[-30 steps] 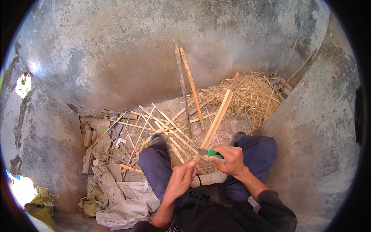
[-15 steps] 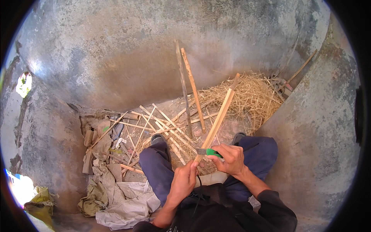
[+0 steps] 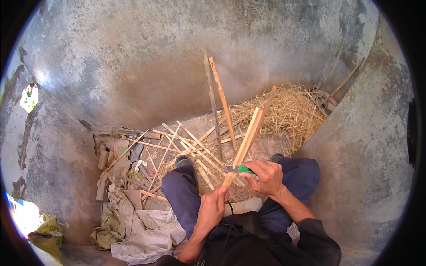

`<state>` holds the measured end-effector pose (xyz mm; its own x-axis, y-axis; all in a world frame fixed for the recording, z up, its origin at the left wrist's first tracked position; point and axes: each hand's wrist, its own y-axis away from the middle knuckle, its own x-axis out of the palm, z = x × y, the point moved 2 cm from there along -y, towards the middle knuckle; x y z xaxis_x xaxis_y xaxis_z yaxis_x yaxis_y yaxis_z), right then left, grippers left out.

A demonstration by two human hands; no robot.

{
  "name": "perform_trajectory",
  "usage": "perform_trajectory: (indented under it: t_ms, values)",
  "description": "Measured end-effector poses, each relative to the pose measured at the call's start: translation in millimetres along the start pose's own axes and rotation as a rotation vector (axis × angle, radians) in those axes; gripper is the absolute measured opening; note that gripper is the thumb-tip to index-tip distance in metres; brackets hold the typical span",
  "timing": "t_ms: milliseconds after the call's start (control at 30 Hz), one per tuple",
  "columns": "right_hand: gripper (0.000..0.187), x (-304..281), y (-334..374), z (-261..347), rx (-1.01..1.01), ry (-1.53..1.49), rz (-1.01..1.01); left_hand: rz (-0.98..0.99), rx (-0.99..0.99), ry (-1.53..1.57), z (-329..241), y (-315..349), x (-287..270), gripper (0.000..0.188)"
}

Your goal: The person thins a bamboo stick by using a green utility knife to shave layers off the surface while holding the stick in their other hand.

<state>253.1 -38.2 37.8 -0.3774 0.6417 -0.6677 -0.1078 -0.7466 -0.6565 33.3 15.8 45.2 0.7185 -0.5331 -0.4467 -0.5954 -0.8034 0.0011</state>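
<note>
My left hand (image 3: pixel 212 207) is closed on the near end of a pale bamboo strip (image 3: pixel 247 136), which slants up and away to the right between my knees. My right hand (image 3: pixel 266 177) grips a knife by its green handle (image 3: pixel 246 169). The short dark blade (image 3: pixel 232 169) lies across the strip, a little beyond my left fingers. Whether its edge is sunk into the strip is too small to tell. Behind the strip's far end a browner stake (image 3: pixel 269 98) leans, partly hidden by it.
Two upright sticks (image 3: pixel 223 102) lean in front of the grey wall (image 3: pixel 146 57). A straw heap (image 3: pixel 293 113) lies far right. Several loose bamboo strips (image 3: pixel 195 146) litter the ground ahead, with scraps at left. A crumpled pale sack (image 3: pixel 148 232) lies near left.
The knife has moved slightly up along the strip, away from my left fingers. The strip's far end has shifted left and nearer, showing more of the brown stake.
</note>
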Motion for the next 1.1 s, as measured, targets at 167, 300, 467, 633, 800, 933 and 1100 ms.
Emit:
perform_trajectory:
  t_ms: [167, 300, 467, 633, 800, 933, 1100]
  values:
    - [0.027, -1.3, -11.5, -15.8, 0.077, 0.024, -0.067, -0.003, -0.039, -0.007, 6.4, 5.4, -0.5, 0.042]
    - [0.029, -7.7, -29.1, -29.5, 0.044, 0.081, -0.097, -0.005, -0.046, 0.020, 3.9, 11.4, -4.5, 0.043]
    - [0.033, -26.0, -52.3, -97.8, 0.359, 0.166, -0.183, 0.066, -0.055, 0.077, 18.8, 32.1, -5.4, 0.045]
    - [0.040, -58.4, -68.4, -110.3, 0.525, 0.094, -0.108, 0.128, -0.226, 0.194, 45.6, 37.7, -14.5, 0.043]
    - [0.045, -39.2, -48.7, -89.2, 0.551, -0.139, 0.062, 0.178, -0.307, 0.352, 43.2, 20.1, -23.4, 0.048]
    - [0.035, -17.4, -26.1, -71.5, 0.488, -0.454, -0.127, 0.195, -0.284, 0.354, 40.2, 13.4, -24.8, 0.049]
    - [0.028, -21.3, -10.8, -36.5, 0.368, -0.311, 0.016, 0.196, -0.272, 0.318, 30.8, 9.8, -25.2, 0.047]
